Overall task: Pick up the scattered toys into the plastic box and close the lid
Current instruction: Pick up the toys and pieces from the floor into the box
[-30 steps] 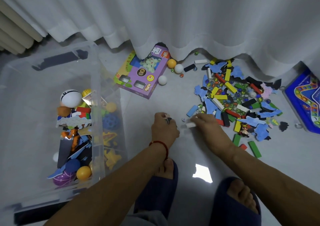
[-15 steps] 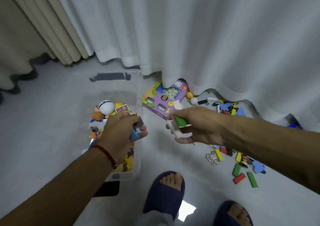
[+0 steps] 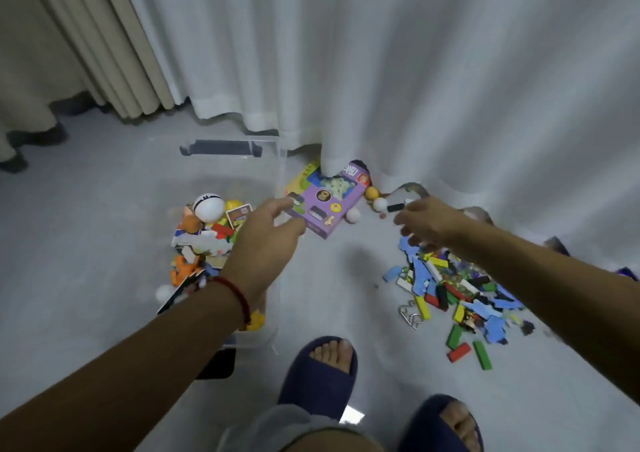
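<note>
A clear plastic box (image 3: pixel 280 174) stands on the floor at centre left, holding several toys, among them a white ball (image 3: pixel 209 206). My left hand (image 3: pixel 265 240) hovers over the box's right side with relaxed fingers and nothing in it. My right hand (image 3: pixel 424 221) is stretched out over the far end of the scattered pile of coloured blocks and blue puzzle pieces (image 3: pixel 453 285), fingers loose and apparently empty. A purple toy carton (image 3: pixel 327 202) lies between the box and the pile, partly under the curtain.
White curtains (image 3: pixel 381 70) hang behind everything and touch the floor. Small balls (image 3: pixel 372 193) sit by the carton. A metal ring puzzle (image 3: pixel 410 313) lies at the pile's near edge. My slippered feet (image 3: pixel 320 372) stand in front. A dark lid latch (image 3: pixel 216 365) shows at the box's near end.
Both hands carried small pieces from the pile to the box and let them go. My right hand has swung back toward the pile.
</note>
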`<state>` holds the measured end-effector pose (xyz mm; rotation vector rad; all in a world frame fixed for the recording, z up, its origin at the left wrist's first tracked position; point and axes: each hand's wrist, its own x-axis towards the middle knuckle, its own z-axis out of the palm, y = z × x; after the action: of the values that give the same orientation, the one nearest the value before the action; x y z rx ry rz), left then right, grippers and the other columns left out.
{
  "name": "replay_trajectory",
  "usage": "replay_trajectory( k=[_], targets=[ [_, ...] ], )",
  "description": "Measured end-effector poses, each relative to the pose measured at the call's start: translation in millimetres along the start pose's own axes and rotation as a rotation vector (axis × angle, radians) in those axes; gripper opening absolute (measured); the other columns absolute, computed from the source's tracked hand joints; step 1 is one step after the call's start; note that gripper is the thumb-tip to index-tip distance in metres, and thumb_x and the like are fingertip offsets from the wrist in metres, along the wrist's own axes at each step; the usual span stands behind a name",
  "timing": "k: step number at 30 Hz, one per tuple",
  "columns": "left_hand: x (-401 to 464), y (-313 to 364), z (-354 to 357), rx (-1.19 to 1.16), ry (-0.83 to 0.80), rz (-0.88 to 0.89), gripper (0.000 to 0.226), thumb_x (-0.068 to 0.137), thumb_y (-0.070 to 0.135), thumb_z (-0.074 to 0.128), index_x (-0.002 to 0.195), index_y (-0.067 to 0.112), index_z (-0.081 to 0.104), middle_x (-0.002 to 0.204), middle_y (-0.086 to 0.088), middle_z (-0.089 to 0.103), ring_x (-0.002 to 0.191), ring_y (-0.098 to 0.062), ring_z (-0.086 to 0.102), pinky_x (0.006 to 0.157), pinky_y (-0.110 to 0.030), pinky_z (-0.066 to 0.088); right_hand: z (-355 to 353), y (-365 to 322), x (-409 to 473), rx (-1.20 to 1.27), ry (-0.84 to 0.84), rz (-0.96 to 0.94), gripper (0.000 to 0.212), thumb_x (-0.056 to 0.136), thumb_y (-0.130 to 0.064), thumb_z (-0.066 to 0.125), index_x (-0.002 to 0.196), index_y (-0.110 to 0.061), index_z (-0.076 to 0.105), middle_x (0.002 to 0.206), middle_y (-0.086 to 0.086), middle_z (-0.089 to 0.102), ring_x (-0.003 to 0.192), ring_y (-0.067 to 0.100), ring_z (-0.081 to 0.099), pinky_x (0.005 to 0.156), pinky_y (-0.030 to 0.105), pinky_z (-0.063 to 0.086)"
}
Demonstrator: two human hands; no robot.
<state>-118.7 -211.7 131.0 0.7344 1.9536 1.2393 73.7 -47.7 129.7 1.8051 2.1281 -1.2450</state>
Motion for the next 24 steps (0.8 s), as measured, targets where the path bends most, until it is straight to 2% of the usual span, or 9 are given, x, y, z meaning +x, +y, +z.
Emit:
replay_trajectory(
  k=[2,4,6,9,11,13,15,19,24],
  targets=[
    [6.4,-0.1,35.7,0.018,-0.117,0.009,0.045,0.075,0.026,0.061,0.120,0.029,0.063,0.123,0.005,0.060,0.101,-0.009,0.058,0.078,-0.022,0.045,-7.0,46.3,5.3,-0.228,0.012,0.092,0.034,0.101,-0.021,0.045,0.117,0.001,0.064,0.112,0.017,0.066,0.099,0.032,0.063,0.072,0.033,0.048],
    [19.9,-3.7,78.3,0.061,-0.216,-0.035,0.042,0.081,0.020,0.061,0.121,0.028,0.061,0.127,0.004,0.056,0.100,-0.009,0.056,0.077,-0.021,0.042,-9.7,83.3,14.3,-0.428,-0.015,0.087,0.035,0.101,-0.018,0.043,0.123,0.002,0.062,0.125,0.020,0.063,0.113,0.034,0.061,0.086,0.039,0.052],
    [39.7,-12.4,119.7,0.126,-0.304,-0.061,0.043,0.084,0.016,0.061,0.125,0.024,0.058,0.130,0.002,0.052,0.100,-0.009,0.052,0.082,-0.021,0.039,-7.3,111.7,35.2,-0.525,-0.029,0.017,0.035,0.097,-0.021,0.049,0.126,-0.006,0.061,0.129,0.017,0.062,0.114,0.034,0.059,0.093,0.042,0.051],
    [79.2,-31.1,166.8,0.312,-0.358,-0.086,0.044,0.086,0.016,0.060,0.129,0.020,0.054,0.129,-0.003,0.052,0.102,-0.014,0.049,0.087,-0.022,0.040,3.9,126.6,70.4,-0.568,-0.043,-0.090,0.045,0.095,-0.018,0.052,0.140,-0.013,0.050,0.141,0.013,0.053,0.124,0.033,0.052,0.096,0.037,0.046],
    [110.8,-47.4,190.1,0.443,-0.351,-0.143,0.048,0.086,0.017,0.060,0.132,0.016,0.051,0.133,-0.008,0.052,0.115,-0.022,0.051,0.100,-0.029,0.042,14.5,126.3,99.9,-0.599,-0.058,-0.146,0.048,0.095,-0.017,0.052,0.142,-0.013,0.046,0.139,0.016,0.050,0.125,0.035,0.051,0.098,0.040,0.046],
    [139.8,-61.5,208.1,0.562,-0.317,-0.190,0.055,0.084,0.021,0.061,0.136,0.013,0.046,0.138,-0.013,0.048,0.124,-0.030,0.048,0.104,-0.041,0.043,24.0,120.1,129.0,-0.631,-0.049,-0.219,0.046,0.093,-0.020,0.053,0.138,-0.012,0.047,0.132,0.016,0.050,0.120,0.037,0.053,0.095,0.044,0.049],
    [161.6,-73.0,221.5,0.752,-0.250,-0.122,0.058,0.081,0.027,0.063,0.135,0.015,0.044,0.137,-0.017,0.041,0.123,-0.035,0.045,0.101,-0.044,0.044,28.3,109.7,156.4,-0.655,-0.041,-0.257,0.048,0.093,-0.022,0.053,0.139,-0.012,0.045,0.134,0.015,0.049,0.120,0.036,0.052,0.095,0.045,0.049],
    [186.2,-89.2,236.8,1.095,-0.159,0.193,0.058,0.081,0.021,0.065,0.133,0.016,0.038,0.142,-0.017,0.025,0.126,-0.037,0.033,0.098,-0.043,0.042,30.9,88.2,216.2,-0.617,0.059,-0.354,0.055,0.093,-0.021,0.052,0.146,-0.016,0.039,0.141,0.015,0.046,0.120,0.035,0.052,0.097,0.048,0.048],
    [209.8,-103.3,245.5,1.257,-0.166,0.293,0.045,0.083,0.009,0.057,0.126,0.007,0.044,0.144,-0.020,0.021,0.127,-0.039,0.032,0.094,-0.042,0.044,47.2,64.4,283.3,-0.570,0.191,-0.376,0.058,0.095,-0.030,0.054,0.147,-0.017,0.031,0.143,0.018,0.041,0.122,0.037,0.052,0.095,0.051,0.050]
  ],
)
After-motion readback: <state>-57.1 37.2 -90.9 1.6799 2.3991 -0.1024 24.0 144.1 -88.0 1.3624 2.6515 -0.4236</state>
